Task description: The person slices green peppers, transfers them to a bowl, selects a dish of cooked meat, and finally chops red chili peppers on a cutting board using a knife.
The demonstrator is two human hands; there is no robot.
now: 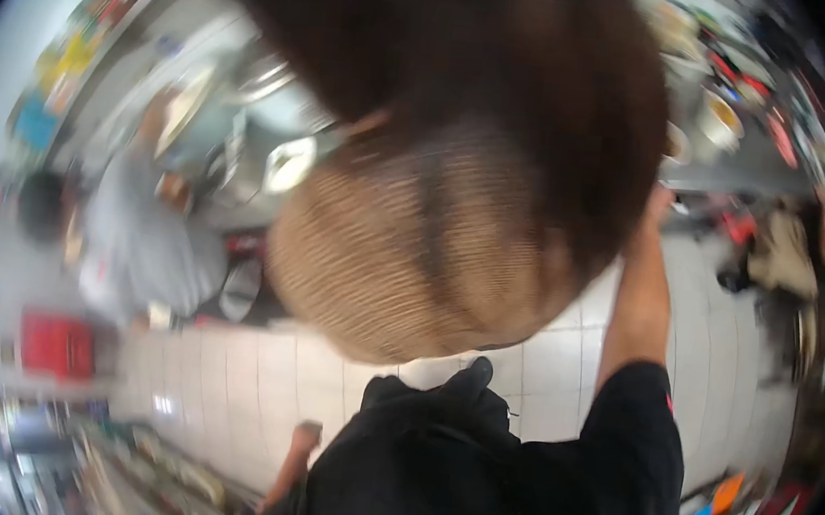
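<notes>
My left hand hangs low beside my black clothes, over the tiled floor. It looks loosely curled, and I see nothing in it. Out to the right my bare forearm reaches forward, with my right hand at the near edge of a grey counter. That hand is blurred and partly behind a large dark and ribbed brown shape, seemingly a person's clothing, which fills the middle of the view very close up. Its fingers cannot be made out. Bowls, one a white bowl, stand on the counter beyond.
At the left a person in a light grey top leans over a worktop with metal pans. A red box stands on the floor behind them. Shelves with colourful packets line the far left. White floor tiles lie around my feet.
</notes>
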